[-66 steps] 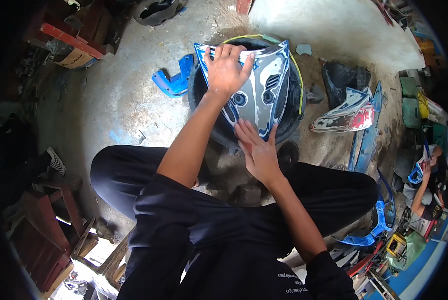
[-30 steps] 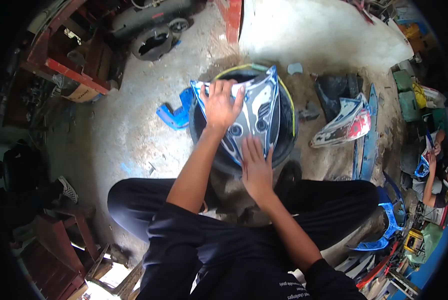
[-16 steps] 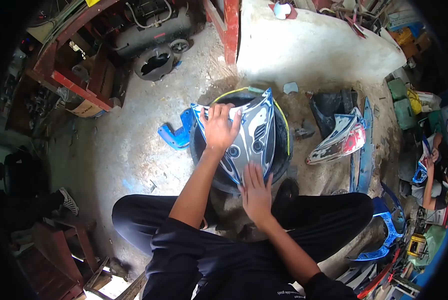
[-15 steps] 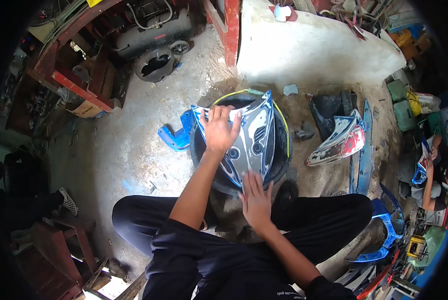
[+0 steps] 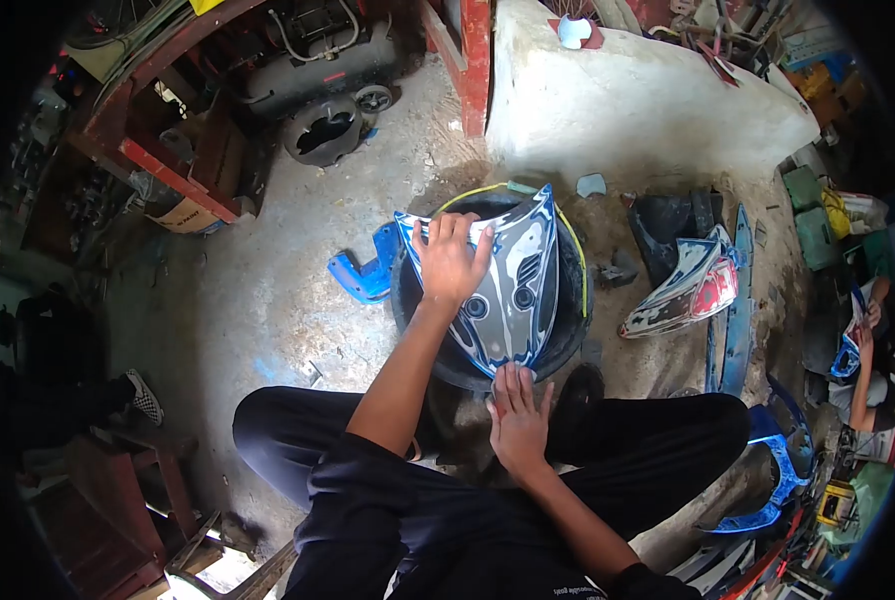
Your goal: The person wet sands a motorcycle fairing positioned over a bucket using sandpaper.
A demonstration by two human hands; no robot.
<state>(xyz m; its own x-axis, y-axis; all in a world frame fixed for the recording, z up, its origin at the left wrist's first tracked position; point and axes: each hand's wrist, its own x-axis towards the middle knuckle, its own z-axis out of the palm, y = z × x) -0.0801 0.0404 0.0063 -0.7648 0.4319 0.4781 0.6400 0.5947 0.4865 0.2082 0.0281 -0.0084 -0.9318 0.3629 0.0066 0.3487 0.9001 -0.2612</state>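
Note:
A grey, white and blue motorcycle fairing panel [image 5: 508, 330] with sanded-looking patches lies over a round black tub [image 5: 572, 345], its narrow tip towards me. My left hand [image 5: 454, 262] grips the panel's upper left edge, the fingers bent over the rim and the thumb apart on the surface. At the bottom tip, my right hand [image 5: 520, 425] rests with outstretched fingers, their ends touching the panel. Whatever may lie under the right palm is hidden. A yellow-green strip [image 5: 585, 262] runs along the tub's far and right rim.
Left of the tub lies a blue plastic part [image 5: 366, 272]. To the right are a red-and-white fairing piece [image 5: 680, 290] and a long blue panel [image 5: 736, 330]. A blue frame part [image 5: 783, 465] lies by my right knee. Another person's arm [image 5: 865, 365] shows at far right.
My right hand has slid slightly down the panel to its lower tip. My left hand keeps its place on the upper edge. The whole view has shifted a little.

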